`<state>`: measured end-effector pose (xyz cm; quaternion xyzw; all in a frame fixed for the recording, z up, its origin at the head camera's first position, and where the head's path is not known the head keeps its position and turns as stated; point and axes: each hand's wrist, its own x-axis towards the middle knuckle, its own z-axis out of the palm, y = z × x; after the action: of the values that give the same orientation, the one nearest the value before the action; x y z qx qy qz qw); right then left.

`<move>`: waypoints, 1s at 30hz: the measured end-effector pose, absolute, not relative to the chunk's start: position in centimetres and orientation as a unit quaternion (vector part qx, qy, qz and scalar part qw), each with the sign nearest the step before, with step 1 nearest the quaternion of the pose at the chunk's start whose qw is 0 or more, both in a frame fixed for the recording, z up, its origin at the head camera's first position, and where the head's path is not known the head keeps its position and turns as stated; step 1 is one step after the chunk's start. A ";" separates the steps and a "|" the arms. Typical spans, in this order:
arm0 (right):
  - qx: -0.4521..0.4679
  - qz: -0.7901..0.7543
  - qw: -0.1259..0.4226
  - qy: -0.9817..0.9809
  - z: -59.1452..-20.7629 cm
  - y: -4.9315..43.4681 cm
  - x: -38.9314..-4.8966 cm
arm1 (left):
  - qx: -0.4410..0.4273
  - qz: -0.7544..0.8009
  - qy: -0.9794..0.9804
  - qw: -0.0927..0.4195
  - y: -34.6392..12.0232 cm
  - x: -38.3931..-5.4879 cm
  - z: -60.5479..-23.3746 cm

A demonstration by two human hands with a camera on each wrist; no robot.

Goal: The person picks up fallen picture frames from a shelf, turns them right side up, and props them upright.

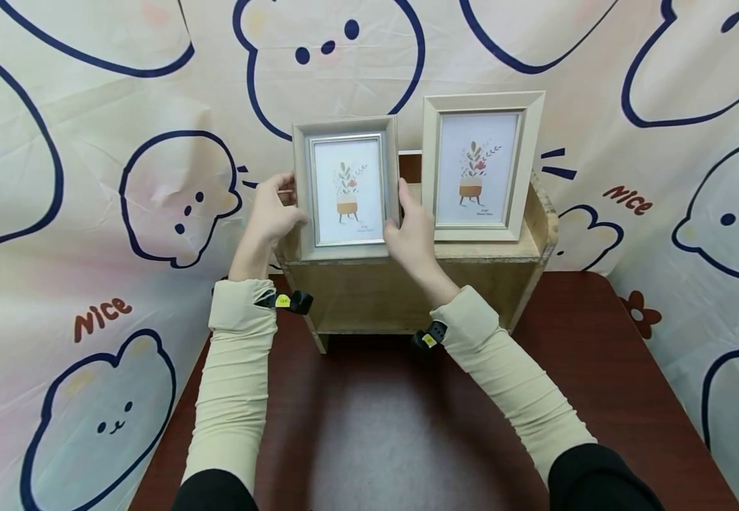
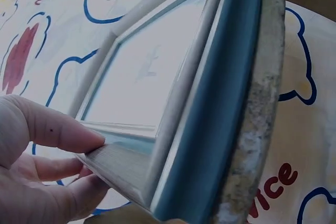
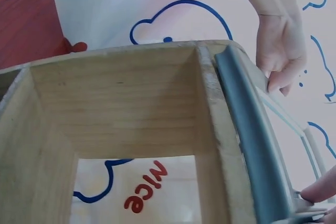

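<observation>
A grey picture frame (image 1: 346,252) with a potted-plant print stands on top of a small wooden shelf (image 1: 369,298). My left hand (image 1: 273,216) pinches its left side, the thumb on the front face and the fingers behind, as the left wrist view shows. On its right side, my right hand (image 1: 412,231) grips the edge with the thumb at the front. In the right wrist view, the frame's bottom edge (image 3: 257,145) lies along the shelf's top board (image 3: 223,129). A second, cream picture frame (image 1: 476,234) stands to the right on the same shelf.
The shelf stands at the back of a dark red-brown table (image 1: 375,426), with an open compartment below its top board. Raised side panels (image 1: 543,213) bound the top board. Behind and around hangs a cartoon-printed cloth (image 1: 88,213).
</observation>
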<state>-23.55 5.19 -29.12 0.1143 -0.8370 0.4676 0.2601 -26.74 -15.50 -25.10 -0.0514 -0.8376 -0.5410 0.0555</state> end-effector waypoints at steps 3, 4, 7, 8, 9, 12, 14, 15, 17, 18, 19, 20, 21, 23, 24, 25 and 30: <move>0.118 0.472 0.258 -0.835 -28.5 5.5 -23.6 | -0.060 -0.553 -0.827 0.078 -15.4 -26.7 -24.9; 0.118 0.470 0.257 -0.836 -28.3 5.6 -23.6 | -0.062 -0.556 -0.825 0.085 -15.5 -26.7 -24.8; 0.123 0.466 0.252 -0.839 -27.8 5.8 -23.8 | -0.065 -0.567 -0.815 0.097 -15.5 -26.7 -24.8; 0.122 0.464 0.250 -0.841 -27.6 5.8 -23.8 | -0.065 -0.572 -0.811 0.099 -15.5 -26.7 -24.8; 0.121 0.460 0.249 -0.843 -27.5 5.9 -23.9 | -0.068 -0.577 -0.807 0.101 -15.5 -26.7 -24.9; 0.117 0.459 0.246 -0.846 -27.2 6.0 -23.9 | -0.078 -0.591 -0.795 0.114 -15.4 -26.8 -25.1; 0.116 0.456 0.248 -0.847 -27.0 6.0 -24.0 | -0.085 -0.602 -0.784 0.126 -15.2 -26.9 -25.2; 0.115 0.455 0.248 -0.848 -26.9 6.0 -24.0 | -0.088 -0.605 -0.780 0.132 -15.2 -26.9 -25.2; 0.115 0.450 0.252 -0.849 -26.8 6.1 -24.2 | -0.093 -0.610 -0.773 0.145 -15.1 -27.0 -25.4; 0.114 0.449 0.252 -0.850 -26.7 6.1 -24.2 | -0.095 -0.614 -0.769 0.151 -15.1 -27.0 -25.4; 0.114 0.448 0.252 -0.850 -26.7 6.2 -24.3 | -0.098 -0.617 -0.765 0.157 -15.0 -27.0 -25.5; 0.115 0.449 0.252 -0.849 -26.6 6.2 -24.4 | -0.099 -0.616 -0.764 0.164 -15.0 -27.0 -25.6; 0.114 0.450 0.252 -0.849 -26.6 6.2 -24.5 | -0.101 -0.617 -0.762 0.169 -15.0 -27.0 -25.6; 0.114 0.451 0.251 -0.849 -26.4 6.3 -24.6 | -0.107 -0.619 -0.756 0.181 -14.9 -27.0 -25.7; 0.114 0.452 0.250 -0.849 -26.4 6.4 -24.6 | -0.111 -0.621 -0.753 0.187 -14.9 -27.0 -25.8; 0.117 0.452 0.253 -0.847 -26.3 6.4 -24.6 | -0.114 -0.622 -0.750 0.194 -14.8 -26.9 -25.9; 0.134 0.458 0.274 -0.835 -26.1 6.5 -24.6 | -0.130 -0.628 -0.735 0.218 -14.7 -26.7 -26.2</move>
<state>-24.60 6.47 -26.09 0.1344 -0.8347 0.4583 0.2741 -26.75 -14.69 -26.19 -0.1298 -0.7354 -0.6284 0.2177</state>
